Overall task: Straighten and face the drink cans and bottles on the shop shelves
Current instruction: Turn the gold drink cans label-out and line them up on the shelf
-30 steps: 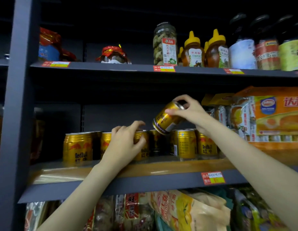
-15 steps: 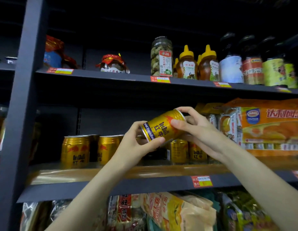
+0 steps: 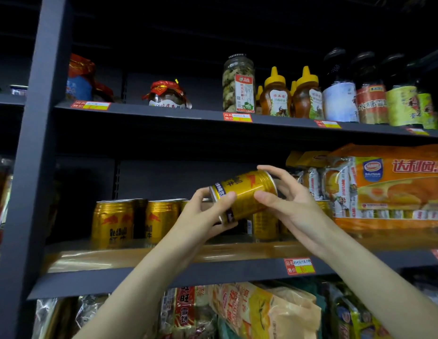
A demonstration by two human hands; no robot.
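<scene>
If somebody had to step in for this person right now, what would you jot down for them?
Hands: the left hand grips the bottom end of a gold can; the right hand holds its top end. The can lies tilted on its side in the air above the middle shelf.
Done: two gold cans at the left stand upright, labels facing out.
Left: set the held can upright in the row with its label forward, then check the cans behind the hands, which are partly hidden.
</scene>
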